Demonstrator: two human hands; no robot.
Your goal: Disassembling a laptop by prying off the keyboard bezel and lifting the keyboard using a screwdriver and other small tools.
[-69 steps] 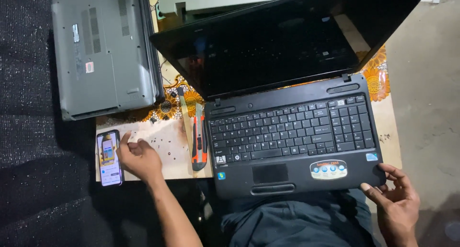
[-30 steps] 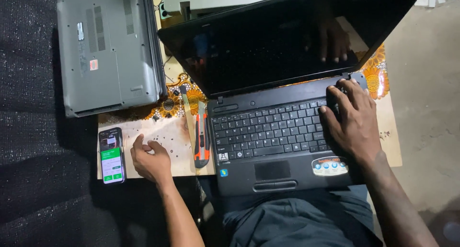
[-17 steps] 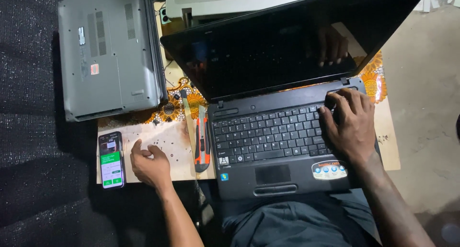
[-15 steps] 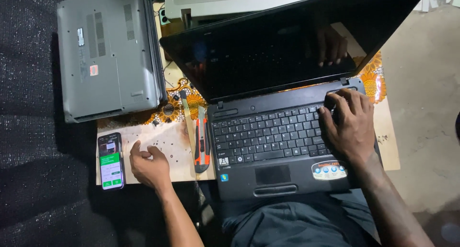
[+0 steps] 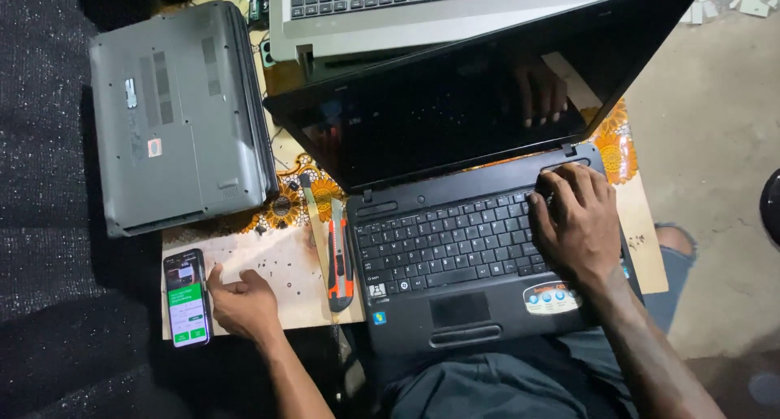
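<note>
A black laptop lies open on my lap and the low board, its dark screen tilted back. My right hand rests flat on the right part of its keyboard, fingers spread toward the top right corner, holding nothing. My left hand lies loosely curled on the pale board, beside a smartphone with a lit green screen. Tiny dark screws are scattered just past the fingers.
An orange utility knife and a thin metal blade lie between my left hand and the laptop. A grey laptop lies upside down at the back left. Another silver laptop sits behind the screen. Bare floor at right.
My right hand moved from the laptop's front right corner up onto the keyboard's right side. The left hand stayed by the phone, whose screen changed to green. The view shifted slightly.
</note>
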